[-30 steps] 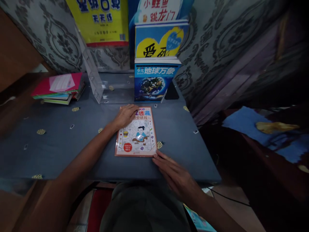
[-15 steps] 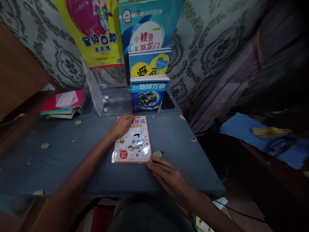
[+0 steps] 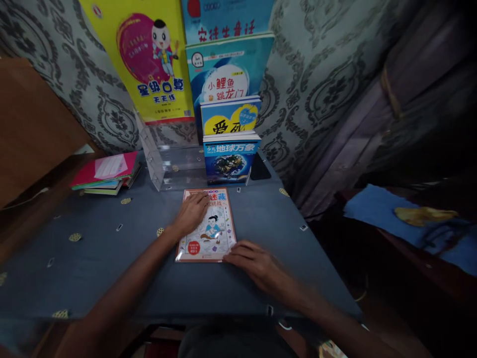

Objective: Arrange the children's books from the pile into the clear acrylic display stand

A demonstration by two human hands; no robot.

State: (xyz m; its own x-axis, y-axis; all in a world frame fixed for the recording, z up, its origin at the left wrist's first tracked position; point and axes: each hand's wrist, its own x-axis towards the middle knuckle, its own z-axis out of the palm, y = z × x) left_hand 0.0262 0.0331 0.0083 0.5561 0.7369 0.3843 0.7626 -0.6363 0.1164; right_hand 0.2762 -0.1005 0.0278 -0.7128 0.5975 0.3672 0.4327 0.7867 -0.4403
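Smooth grey-blue tablecloth (image 3: 171,291) was stretched below. In the clear plastic rack (image 3: 153,161), upright books (image 3: 231,166) were ranged in tiers. And there, in front, a glossy, orange-edged picture book (image 3: 210,236) was laid flat, overlapped by the loosely flattened left hand (image 3: 192,211), its near right corner touched by the right hand (image 3: 255,263); whether pinched couldn't be told!

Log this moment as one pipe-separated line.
left hand: on book, upper left | right hand: at book's lower right corner | book: closed, on table | clear rack: beyond book
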